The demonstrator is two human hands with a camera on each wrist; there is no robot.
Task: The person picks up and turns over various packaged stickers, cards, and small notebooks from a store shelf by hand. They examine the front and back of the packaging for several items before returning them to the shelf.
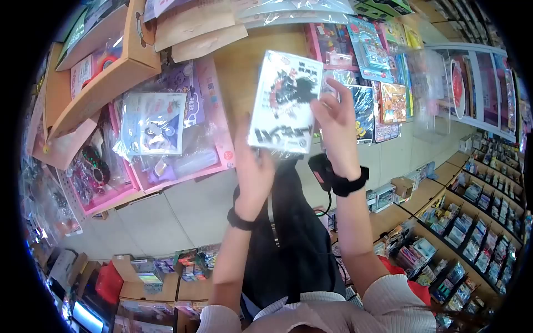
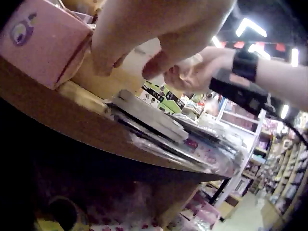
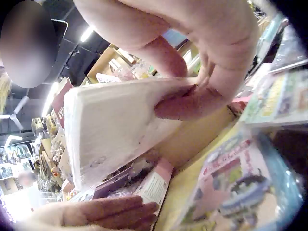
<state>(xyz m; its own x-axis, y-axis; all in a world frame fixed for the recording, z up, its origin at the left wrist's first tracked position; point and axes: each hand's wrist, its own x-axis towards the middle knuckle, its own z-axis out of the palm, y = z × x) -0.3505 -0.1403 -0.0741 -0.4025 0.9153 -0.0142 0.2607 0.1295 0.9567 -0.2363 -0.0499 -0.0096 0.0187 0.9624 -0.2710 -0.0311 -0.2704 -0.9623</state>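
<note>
The packet [image 1: 286,102], a flat white one wrapped in clear film with a black and red picture on its front, is up in the air in front of us, above a table [image 1: 252,66] crowded with other wrapped toys and cards. Our right hand [image 1: 333,119] pinches its right edge; in the right wrist view the thumb and fingers [image 3: 192,103] are clamped on the corner of the white packet [image 3: 120,125]. Our left hand [image 1: 252,166] sits at the packet's near lower edge with the fingers behind it; we cannot tell from these views how firmly it grips, though in the left wrist view the fingers [image 2: 115,53] look curled.

To the left lies a pink tray [image 1: 183,161] of plastic-wrapped goods, and far right a row of bright cards [image 1: 377,55] leans on the table. Shelves [image 1: 472,222] of small boxes run along the right.

The risk, as we judge it, is the film: it is slick, and a corner pinch gives little purchase, so the packet could slide out and drop onto the stock below. The table is packed tightly, so a careless sweep of either hand could also knock the loose cards about.
</note>
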